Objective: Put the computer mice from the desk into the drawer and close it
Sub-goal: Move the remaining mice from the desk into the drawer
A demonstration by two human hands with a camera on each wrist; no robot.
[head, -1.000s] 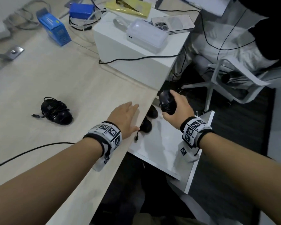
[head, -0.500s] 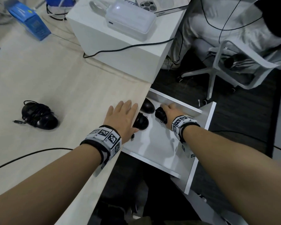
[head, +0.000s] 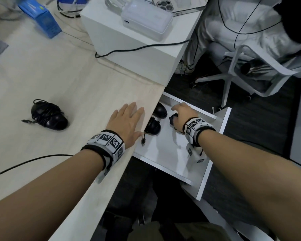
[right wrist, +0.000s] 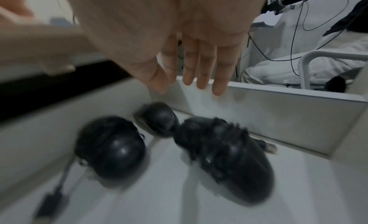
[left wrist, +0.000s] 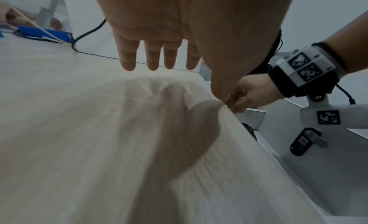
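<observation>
One black mouse, its cord wound around it, lies on the light wooden desk. The white drawer stands pulled out below the desk edge. Three black mice lie inside: one at the back, one by the desk edge, and one under my right hand. In the right wrist view my right hand hovers with straight fingers above that corded mouse, apart from it. My left hand rests flat on the desk near its edge, fingers straight.
A white box carrying a power bank and phone stands at the back of the desk. A blue box is at the far left. A black cable crosses the near desk. A white office chair stands beyond the drawer.
My right hand carried a mouse down into the drawer, set it beside the other two and let go. The left hand stayed flat on the desk.
</observation>
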